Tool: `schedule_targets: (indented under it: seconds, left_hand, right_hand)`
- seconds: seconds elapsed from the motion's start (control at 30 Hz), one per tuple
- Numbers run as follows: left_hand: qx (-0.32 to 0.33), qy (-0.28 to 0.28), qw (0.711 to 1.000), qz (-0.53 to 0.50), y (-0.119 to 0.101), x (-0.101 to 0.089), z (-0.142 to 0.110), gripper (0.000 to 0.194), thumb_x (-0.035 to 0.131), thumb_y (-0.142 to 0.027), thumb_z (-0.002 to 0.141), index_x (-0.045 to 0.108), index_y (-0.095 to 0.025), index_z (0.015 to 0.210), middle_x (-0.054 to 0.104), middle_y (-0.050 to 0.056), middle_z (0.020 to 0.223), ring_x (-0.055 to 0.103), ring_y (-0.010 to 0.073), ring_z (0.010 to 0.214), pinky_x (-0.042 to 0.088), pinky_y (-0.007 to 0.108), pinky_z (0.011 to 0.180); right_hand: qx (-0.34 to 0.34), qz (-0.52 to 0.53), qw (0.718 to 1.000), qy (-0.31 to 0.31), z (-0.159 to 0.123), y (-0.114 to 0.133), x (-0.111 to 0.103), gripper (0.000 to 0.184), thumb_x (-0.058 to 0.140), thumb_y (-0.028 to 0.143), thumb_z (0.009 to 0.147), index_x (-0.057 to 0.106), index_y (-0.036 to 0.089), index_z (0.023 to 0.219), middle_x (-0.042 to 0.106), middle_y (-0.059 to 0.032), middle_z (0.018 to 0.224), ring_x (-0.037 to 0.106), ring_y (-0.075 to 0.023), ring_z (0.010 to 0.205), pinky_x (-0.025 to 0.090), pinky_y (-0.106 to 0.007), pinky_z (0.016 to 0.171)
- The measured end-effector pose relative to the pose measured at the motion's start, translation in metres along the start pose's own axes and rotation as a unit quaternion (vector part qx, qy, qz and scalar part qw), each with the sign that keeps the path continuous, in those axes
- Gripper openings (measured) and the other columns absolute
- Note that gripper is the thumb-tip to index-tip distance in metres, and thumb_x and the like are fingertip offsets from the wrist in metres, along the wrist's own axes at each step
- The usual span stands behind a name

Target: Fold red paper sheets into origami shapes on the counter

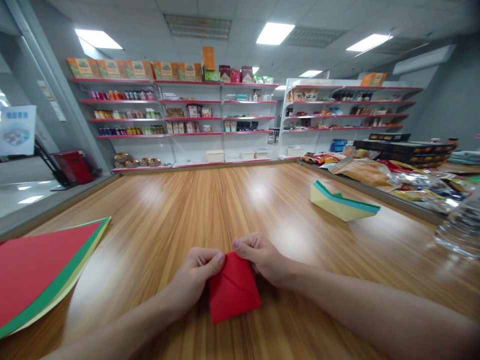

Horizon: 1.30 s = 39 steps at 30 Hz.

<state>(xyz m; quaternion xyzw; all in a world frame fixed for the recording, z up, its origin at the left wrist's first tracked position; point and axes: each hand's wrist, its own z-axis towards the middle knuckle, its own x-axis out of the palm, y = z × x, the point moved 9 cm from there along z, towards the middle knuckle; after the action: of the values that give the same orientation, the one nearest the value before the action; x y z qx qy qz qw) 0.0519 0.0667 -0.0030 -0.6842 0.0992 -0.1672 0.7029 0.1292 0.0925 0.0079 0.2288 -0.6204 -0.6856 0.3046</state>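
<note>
A folded piece of red paper [235,290] is held just above the near middle of the wooden table, with a slanting crease or flap edge across its face. My left hand [198,267] is closed on its upper left corner, the thumb lying on top. At the upper right corner my right hand [262,255] pinches the paper between thumb and curled fingers. Both hands hide the paper's top corners. To the right, a folded paper boat [341,202] in yellow, blue and green stands on the table, apart from my hands.
A stack of coloured paper sheets [48,265], red on top, lies at the left. Clear plastic [463,225] stands at the right edge. Packaged snacks [367,172] and black boxes [408,147] are beyond the table's right rim. Stocked shelves [187,120] line the back.
</note>
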Motion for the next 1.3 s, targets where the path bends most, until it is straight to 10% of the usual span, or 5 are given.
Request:
schedule_targets:
  seconds: [0.57, 1.03, 1.3]
  left_hand:
    - [0.063, -0.136, 0.965, 0.216, -0.009, -0.026, -0.004, 0.04, 0.049, -0.04, 0.085, 0.053, -0.014, 0.056, 0.044, -0.001, 0.052, 0.038, 0.0109, 0.05, 0.024, 0.022, 0.046]
    - [-0.008, -0.161, 0.985, -0.057, 0.004, -0.035, 0.002, 0.039, 0.07, -0.048, 0.068, 0.056, -0.013, 0.058, 0.056, 0.001, 0.05, 0.049, 0.0113, 0.045, 0.035, 0.02, 0.044]
    - [0.042, -0.255, 0.966, 0.017, -0.005, -0.042, -0.006, 0.037, 0.046, -0.053, 0.087, 0.045, -0.019, 0.073, 0.049, -0.007, 0.041, 0.043, 0.0099, 0.026, 0.028, 0.017, 0.027]
  right_hand:
    - [-0.061, -0.336, 0.94, -0.022, -0.005, 0.019, 0.01, 0.047, 0.043, 0.038, 0.09, 0.028, 0.017, 0.051, 0.024, 0.0055, 0.049, 0.023, -0.0045, 0.043, 0.015, -0.02, 0.039]
    - [-0.003, -0.274, 0.962, 0.018, -0.009, 0.002, 0.013, 0.067, 0.03, 0.058, 0.092, 0.046, 0.015, 0.042, 0.045, -0.0004, 0.036, 0.042, -0.0067, 0.032, 0.031, -0.017, 0.033]
    - [0.022, -0.032, 0.999, -0.028, 0.006, -0.009, -0.014, 0.066, 0.032, 0.065, 0.087, 0.056, 0.012, 0.056, 0.047, 0.0013, 0.036, 0.037, -0.0065, 0.029, 0.022, -0.018, 0.031]
